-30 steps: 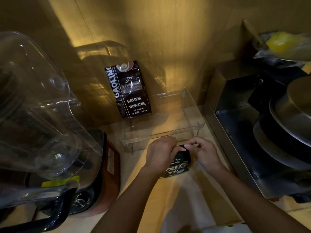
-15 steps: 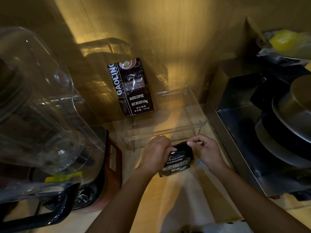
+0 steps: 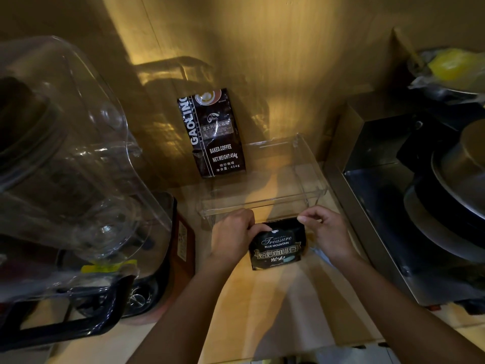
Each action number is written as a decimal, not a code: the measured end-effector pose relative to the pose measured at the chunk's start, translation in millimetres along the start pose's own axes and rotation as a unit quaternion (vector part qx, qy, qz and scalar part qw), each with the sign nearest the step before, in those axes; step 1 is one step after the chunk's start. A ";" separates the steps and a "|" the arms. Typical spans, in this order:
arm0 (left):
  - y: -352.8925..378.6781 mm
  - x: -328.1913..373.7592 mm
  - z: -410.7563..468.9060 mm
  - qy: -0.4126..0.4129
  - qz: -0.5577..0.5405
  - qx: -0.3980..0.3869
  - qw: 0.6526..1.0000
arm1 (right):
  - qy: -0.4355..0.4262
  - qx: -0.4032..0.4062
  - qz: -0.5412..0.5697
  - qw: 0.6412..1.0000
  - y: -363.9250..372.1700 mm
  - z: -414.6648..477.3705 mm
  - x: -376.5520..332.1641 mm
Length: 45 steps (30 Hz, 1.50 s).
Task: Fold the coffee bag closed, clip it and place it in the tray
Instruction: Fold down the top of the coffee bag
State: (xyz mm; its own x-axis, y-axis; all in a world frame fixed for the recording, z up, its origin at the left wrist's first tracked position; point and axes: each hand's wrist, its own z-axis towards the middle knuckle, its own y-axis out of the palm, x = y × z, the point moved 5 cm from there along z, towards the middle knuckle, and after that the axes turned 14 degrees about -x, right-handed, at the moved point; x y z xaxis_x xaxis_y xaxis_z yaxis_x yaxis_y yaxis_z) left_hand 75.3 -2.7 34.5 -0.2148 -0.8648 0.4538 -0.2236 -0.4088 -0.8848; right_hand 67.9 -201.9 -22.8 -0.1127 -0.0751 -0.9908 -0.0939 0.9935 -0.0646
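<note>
1. Small coffee bag held at lower centre of the frame, just in front of the clear tray, above the surface.
2. Left hand gripping the bag's left edge, fingers curled around it; right hand pinching the top right corner between thumb and forefinger.
3. Top of the bag apparently being folded; fold judged not finished.
4. No clip visible on the bag or near it.
5. Still to do: finishing the fold, clipping, placing in the tray.
6. Larger coffee bag standing against the wall, upper centre, at the tray's back left corner.
7. Blender at left, metal appliance at right; dim yellowish light, narrow wooden surface.
</note>
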 end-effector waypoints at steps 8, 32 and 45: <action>-0.8 -10.6 -0.2 0.008 -0.060 -0.023 0.998 | -0.004 0.018 -0.022 1.000 2.5 -0.3 -9.9; 6.8 -27.0 -1.3 0.008 -0.211 -0.009 0.977 | 0.007 -0.001 0.010 1.000 2.9 -13.5 -31.1; 1.2 -21.9 -9.0 0.021 -0.174 0.032 0.984 | -0.223 -0.071 -0.571 0.787 78.6 -13.2 -75.5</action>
State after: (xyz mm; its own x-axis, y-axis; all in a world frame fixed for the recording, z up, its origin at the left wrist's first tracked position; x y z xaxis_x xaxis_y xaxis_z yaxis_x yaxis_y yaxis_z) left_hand 71.2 18.3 24.4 -0.1756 -0.6572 0.7330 -0.2298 -0.6966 -0.6797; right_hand 56.0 -119.2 48.5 0.4818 -0.8421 -0.2423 0.0045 0.2788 -0.9603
